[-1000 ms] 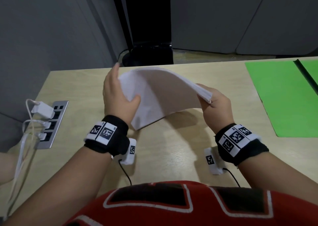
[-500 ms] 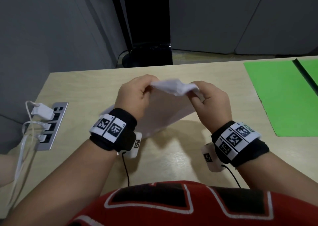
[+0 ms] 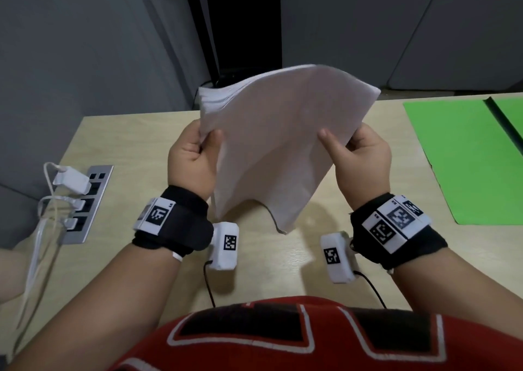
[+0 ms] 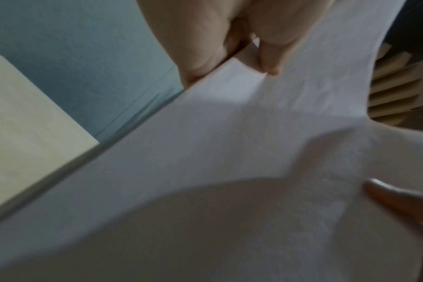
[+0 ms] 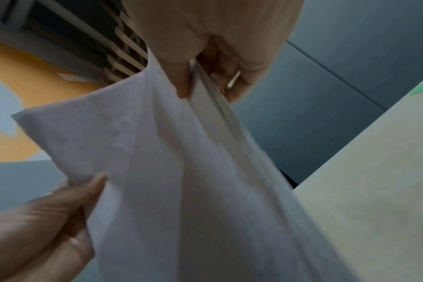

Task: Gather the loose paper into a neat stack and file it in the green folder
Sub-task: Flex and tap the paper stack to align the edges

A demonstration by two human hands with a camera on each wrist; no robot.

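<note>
From my remote seat, starting at the far left of the head view: a silver power strip (image 3: 86, 205) is set into the wooden desk (image 3: 135, 133), with white chargers and cables (image 3: 70, 182) plugged into it and trailing off toward the near edge.

Next comes my left hand (image 3: 192, 162), raised above the desk. Its thumb lies on the near face of the paper stack (image 3: 280, 144) and the fingers curl behind the left edge, so it pinches that edge. The left wrist view (image 4: 229, 38) shows the same pinch, thumb tip pressing the sheet, though the picture is blurred.

The paper stack sits between both hands, lifted clear of the desk and held roughly upright, its top bowed away from me. The sheet edges fan slightly at the upper left corner, and the lower edge dips in a curve with 1 corner hanging down near the desk. I cannot tell whether that corner touches the surface.

My right hand (image 3: 359, 161) grips the stack's right edge, thumb laid on the near face and fingers wrapped behind. The right wrist view (image 5: 205, 47) confirms thumb and fingers clamped on the layered edge.

Both wrists carry black bands with printed markers.

Far right, the green folder (image 3: 464, 155) lies open and flat on the desk, well apart from the paper.
</note>
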